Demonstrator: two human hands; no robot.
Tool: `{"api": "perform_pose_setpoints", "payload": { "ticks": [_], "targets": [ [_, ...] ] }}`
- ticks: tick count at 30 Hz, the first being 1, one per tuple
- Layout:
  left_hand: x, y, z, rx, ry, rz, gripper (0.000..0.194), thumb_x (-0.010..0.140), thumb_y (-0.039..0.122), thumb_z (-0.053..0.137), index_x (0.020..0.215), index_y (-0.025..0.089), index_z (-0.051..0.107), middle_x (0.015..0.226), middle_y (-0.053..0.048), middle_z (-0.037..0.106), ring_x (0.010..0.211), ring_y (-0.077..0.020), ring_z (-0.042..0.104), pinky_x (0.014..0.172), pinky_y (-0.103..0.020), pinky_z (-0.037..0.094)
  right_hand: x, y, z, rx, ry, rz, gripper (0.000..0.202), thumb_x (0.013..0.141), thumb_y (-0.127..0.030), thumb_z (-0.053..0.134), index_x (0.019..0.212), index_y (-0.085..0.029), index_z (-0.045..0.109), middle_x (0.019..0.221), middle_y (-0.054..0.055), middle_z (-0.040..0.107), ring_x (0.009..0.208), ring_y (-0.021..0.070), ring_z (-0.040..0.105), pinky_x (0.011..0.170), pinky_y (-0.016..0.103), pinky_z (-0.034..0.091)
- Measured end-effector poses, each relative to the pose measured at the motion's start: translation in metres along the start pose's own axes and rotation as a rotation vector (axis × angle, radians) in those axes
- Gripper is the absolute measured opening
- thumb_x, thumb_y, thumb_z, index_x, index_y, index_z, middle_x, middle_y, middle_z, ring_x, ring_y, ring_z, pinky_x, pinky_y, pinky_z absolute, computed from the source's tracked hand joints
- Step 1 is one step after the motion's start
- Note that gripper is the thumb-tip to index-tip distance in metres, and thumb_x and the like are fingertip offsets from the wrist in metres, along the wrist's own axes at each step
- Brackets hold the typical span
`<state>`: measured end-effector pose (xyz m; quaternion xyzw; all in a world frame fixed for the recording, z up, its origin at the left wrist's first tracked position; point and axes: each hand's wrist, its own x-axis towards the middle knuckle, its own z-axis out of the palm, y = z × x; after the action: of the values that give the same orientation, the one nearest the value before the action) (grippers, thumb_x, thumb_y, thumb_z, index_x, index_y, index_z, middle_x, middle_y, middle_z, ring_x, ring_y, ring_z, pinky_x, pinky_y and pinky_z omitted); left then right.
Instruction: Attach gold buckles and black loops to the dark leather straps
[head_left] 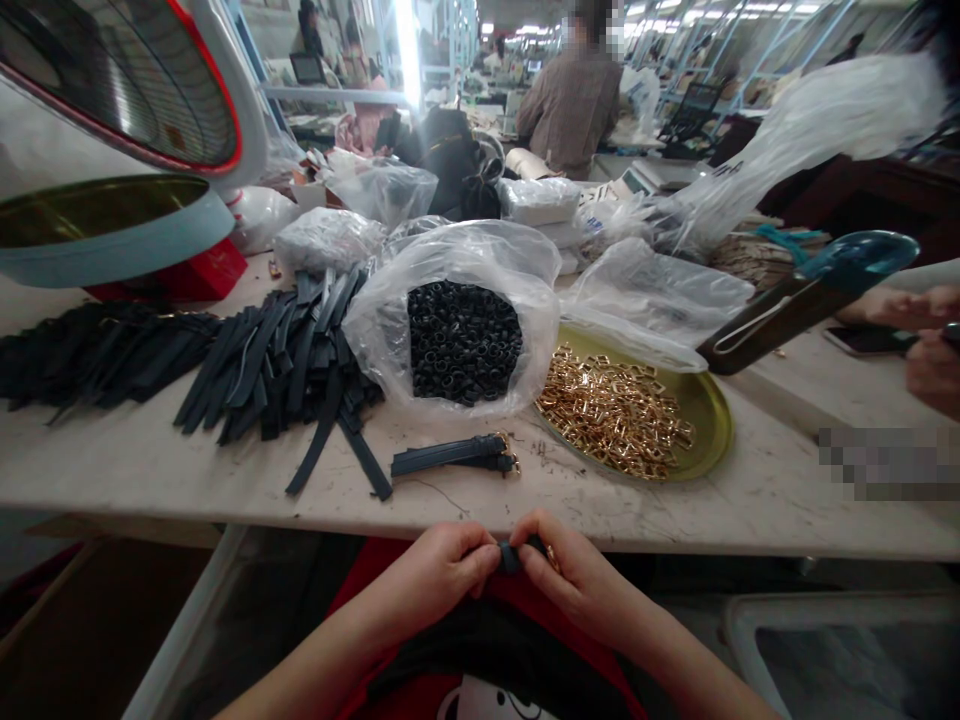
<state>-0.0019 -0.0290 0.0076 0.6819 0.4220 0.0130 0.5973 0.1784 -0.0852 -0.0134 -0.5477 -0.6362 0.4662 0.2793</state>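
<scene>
Strap (509, 558) sits pinched between left hand (459, 562) and right hand (559, 567); buckled straps (450, 457) just beyond look done, plain straps (259, 365) farther left seemingly unworked.

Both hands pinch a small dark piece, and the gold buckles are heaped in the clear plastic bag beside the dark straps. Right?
Not quite: the head view shows the gold buckles heaped in the round tray, not the clear plastic bag beside the dark straps. The left hand and right hand do pinch a small dark piece.
</scene>
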Motion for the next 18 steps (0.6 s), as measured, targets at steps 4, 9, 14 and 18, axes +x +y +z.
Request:
{"api": "perform_pose_setpoints", "payload": {
  "ticks": [4,9,14,18],
  "targets": [
    [-0.003,0.005,-0.006,0.012,-0.042,0.031,0.028,0.082,0.034,0.038,0.066,0.017,0.053,0.061,0.003,0.049,0.059,-0.0118,0.045,0.056,-0.021,0.034,0.001,0.004,0.006,0.064,0.095,0.010,0.019,0.088,-0.032,0.038,0.096,-0.021,0.050,0.073,0.000,0.055,0.066,0.0150,0.050,0.061,0.027,0.037],
    [-0.004,0.004,-0.012,0.076,-0.017,0.067,0.024,0.080,0.030,0.041,0.071,0.017,0.058,0.064,0.002,0.055,0.060,-0.0126,0.050,0.058,-0.021,0.036,0.006,-0.001,0.013,0.156,-0.018,-0.010,0.030,0.090,-0.041,0.034,0.109,-0.021,0.047,0.070,0.000,0.056,0.062,0.0147,0.052,0.060,0.026,0.037],
    [0.007,0.003,-0.015,0.186,0.037,0.135,0.026,0.082,0.028,0.038,0.072,0.017,0.059,0.060,0.003,0.056,0.057,-0.0121,0.050,0.054,-0.020,0.034,0.019,0.003,0.017,0.210,0.033,-0.019,0.034,0.090,-0.043,0.031,0.111,-0.020,0.045,0.068,-0.001,0.055,0.059,0.0139,0.051,0.056,0.025,0.037],
    [0.018,0.000,-0.024,0.382,0.114,0.171,0.029,0.083,0.030,0.039,0.068,0.017,0.060,0.058,0.001,0.057,0.056,-0.0141,0.053,0.050,-0.021,0.030,0.036,0.011,0.016,0.026,0.108,-0.034,0.035,0.089,-0.042,0.035,0.113,-0.018,0.046,0.079,0.004,0.061,0.074,0.0189,0.058,0.069,0.030,0.041]
  ]
}}
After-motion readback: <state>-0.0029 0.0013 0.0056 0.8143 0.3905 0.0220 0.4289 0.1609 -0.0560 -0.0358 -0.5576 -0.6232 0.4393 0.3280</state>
